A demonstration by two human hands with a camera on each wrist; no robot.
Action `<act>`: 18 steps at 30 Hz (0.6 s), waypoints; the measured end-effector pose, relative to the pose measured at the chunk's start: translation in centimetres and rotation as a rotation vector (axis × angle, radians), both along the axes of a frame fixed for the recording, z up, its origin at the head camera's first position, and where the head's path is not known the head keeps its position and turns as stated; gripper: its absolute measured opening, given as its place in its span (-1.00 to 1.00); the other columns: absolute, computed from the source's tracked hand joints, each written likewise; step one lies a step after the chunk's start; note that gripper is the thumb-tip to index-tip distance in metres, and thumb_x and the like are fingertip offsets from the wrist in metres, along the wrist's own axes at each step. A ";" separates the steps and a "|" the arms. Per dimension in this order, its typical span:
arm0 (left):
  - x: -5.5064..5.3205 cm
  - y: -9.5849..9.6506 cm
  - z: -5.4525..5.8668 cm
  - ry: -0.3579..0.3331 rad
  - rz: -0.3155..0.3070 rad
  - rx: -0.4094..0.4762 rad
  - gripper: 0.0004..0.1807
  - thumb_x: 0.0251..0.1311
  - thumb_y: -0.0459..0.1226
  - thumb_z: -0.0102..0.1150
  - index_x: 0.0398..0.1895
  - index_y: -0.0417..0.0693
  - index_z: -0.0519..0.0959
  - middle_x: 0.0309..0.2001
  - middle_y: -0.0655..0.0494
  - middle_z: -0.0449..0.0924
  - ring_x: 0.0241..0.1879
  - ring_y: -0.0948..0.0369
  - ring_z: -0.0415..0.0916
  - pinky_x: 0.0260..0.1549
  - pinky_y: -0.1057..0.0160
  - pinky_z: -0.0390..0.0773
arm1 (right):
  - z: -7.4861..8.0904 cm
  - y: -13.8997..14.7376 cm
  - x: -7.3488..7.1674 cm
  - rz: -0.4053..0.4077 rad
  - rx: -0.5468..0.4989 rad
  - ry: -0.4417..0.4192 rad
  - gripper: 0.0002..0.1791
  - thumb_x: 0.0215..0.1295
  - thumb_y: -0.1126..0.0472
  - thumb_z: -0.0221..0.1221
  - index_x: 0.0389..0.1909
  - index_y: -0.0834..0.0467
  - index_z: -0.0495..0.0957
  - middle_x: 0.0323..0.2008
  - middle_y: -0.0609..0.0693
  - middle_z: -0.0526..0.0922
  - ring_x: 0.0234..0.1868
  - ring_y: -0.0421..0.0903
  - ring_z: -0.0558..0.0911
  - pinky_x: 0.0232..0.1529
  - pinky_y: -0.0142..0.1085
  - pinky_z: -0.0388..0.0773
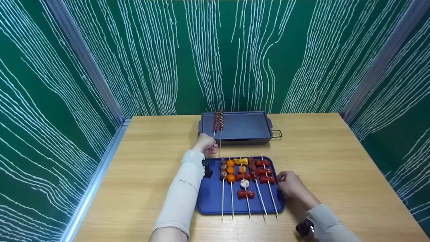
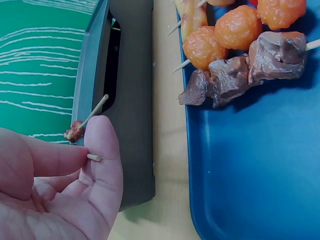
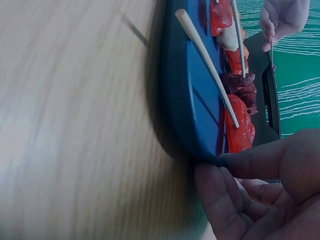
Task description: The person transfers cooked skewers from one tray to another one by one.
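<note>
My left hand point(image 1: 205, 144) pinches the bare stick end of a meat skewer point(image 1: 215, 123) between thumb and fingers. The skewer's meat end lies over the left side of a dark grill point(image 1: 243, 124). Right beside it on the grill is a second skewer point(image 1: 221, 121) with darker and lighter pieces. In the left wrist view, the tip of the held stick point(image 2: 94, 157) pokes out past the thumb. At the right edge of a blue tray point(image 1: 209, 199), my right hand point(image 1: 291, 185) grips the rim, thumb above and fingers below it.
Several skewers lie side by side on the tray: brown meat chunks point(image 1: 223, 169), orange balls point(image 1: 230, 170), a mixed one point(image 1: 245, 194), dark red meat point(image 1: 252, 168) and red sausages point(image 1: 265, 171). Their sticks reach past its near edge. The grill's wire handle point(image 1: 277, 133) juts right.
</note>
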State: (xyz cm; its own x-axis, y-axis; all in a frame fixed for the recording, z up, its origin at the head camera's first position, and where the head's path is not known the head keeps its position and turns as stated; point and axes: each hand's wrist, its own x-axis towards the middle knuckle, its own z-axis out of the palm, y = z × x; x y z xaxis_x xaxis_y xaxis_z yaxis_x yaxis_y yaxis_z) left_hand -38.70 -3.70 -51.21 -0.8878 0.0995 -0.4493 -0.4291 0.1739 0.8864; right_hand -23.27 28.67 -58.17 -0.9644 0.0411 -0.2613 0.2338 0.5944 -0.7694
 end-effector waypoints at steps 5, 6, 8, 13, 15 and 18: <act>-0.1 -0.4 0.2 -0.005 -0.024 0.001 -0.79 0.54 -0.52 -0.19 -0.18 -0.35 0.50 -0.47 0.02 0.54 -0.63 0.25 0.54 -0.50 0.35 0.73 | -0.1 0.0 -0.2 -0.008 0.001 -0.022 -0.83 0.19 0.57 0.13 -0.22 0.36 0.53 -0.49 0.07 0.55 -0.63 -0.13 0.52 -0.69 -0.36 0.58; -0.1 -0.5 0.3 -0.005 -0.027 0.001 -0.78 0.55 -0.52 -0.20 -0.21 -0.32 0.50 -0.47 0.02 0.54 -0.62 0.24 0.54 -0.49 0.35 0.74 | -0.1 0.0 -0.2 -0.004 0.004 -0.022 -0.83 0.19 0.58 0.13 -0.21 0.36 0.53 -0.48 0.08 0.55 -0.63 -0.13 0.52 -0.68 -0.35 0.58; 0.0 -0.6 0.4 -0.005 -0.031 -0.003 -0.75 0.57 -0.51 -0.23 -0.22 -0.30 0.50 -0.45 0.02 0.55 -0.60 0.23 0.57 -0.44 0.32 0.78 | -0.1 0.0 -0.2 -0.007 0.011 -0.021 -0.82 0.19 0.57 0.14 -0.20 0.36 0.54 -0.47 0.09 0.56 -0.62 -0.12 0.53 -0.68 -0.34 0.59; 0.0 -1.1 0.7 -0.008 -0.047 0.010 -0.77 0.57 -0.50 -0.22 -0.15 -0.34 0.50 -0.39 -0.01 0.57 -0.52 0.19 0.60 -0.25 0.21 0.86 | 0.0 0.0 -0.2 -0.001 0.013 -0.015 -0.81 0.18 0.57 0.14 -0.19 0.37 0.53 -0.46 0.11 0.56 -0.63 -0.12 0.53 -0.67 -0.34 0.59; 0.1 -1.3 0.8 -0.010 -0.063 0.014 -0.77 0.55 -0.51 -0.22 -0.10 -0.38 0.51 -0.38 -0.02 0.58 -0.51 0.18 0.61 -0.21 0.19 0.87 | 0.0 0.0 -0.2 0.000 0.009 -0.014 -0.81 0.17 0.58 0.13 -0.20 0.37 0.53 -0.46 0.12 0.56 -0.63 -0.12 0.53 -0.68 -0.34 0.60; 0.3 -1.7 0.9 -0.005 -0.087 0.012 -0.73 0.52 -0.54 -0.21 0.04 -0.47 0.52 -0.39 0.00 0.59 -0.51 0.19 0.64 -0.18 0.18 0.87 | 0.0 -0.1 -0.1 0.002 0.006 -0.006 -0.81 0.16 0.58 0.14 -0.21 0.37 0.53 -0.47 0.11 0.55 -0.64 -0.12 0.53 -0.69 -0.34 0.59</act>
